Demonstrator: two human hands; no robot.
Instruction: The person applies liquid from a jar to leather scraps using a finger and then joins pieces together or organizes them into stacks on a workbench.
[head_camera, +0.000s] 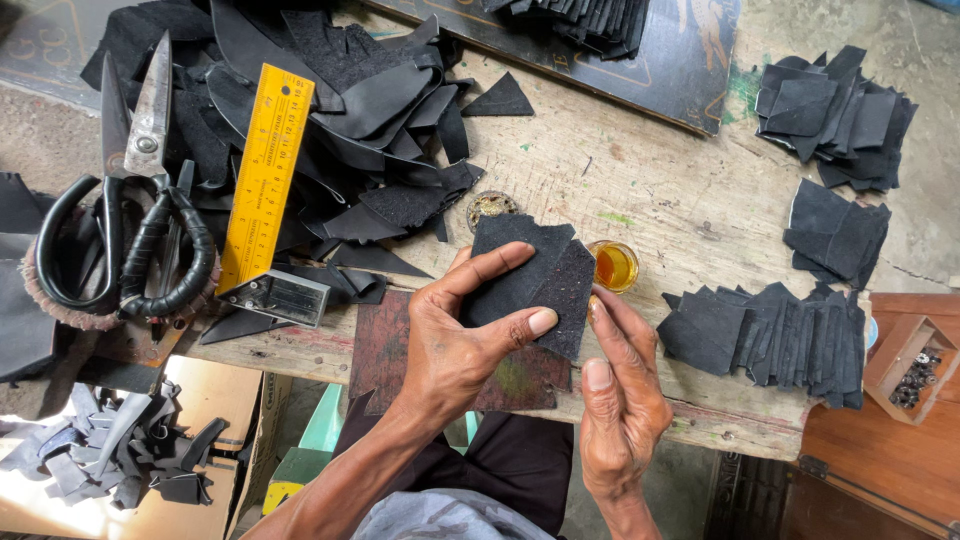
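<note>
Black leather pieces (525, 280), rough-faced and cut to angled shapes, overlap in a small fan held above the front edge of the worn wooden counter (640, 180). The left hand (455, 345) grips them, thumb across the lower edge and forefinger laid over the top. The right hand (620, 385) is beside it, fingers bent, fingertip touching the pieces' right edge, just below a small cup of amber liquid (613, 266).
</note>
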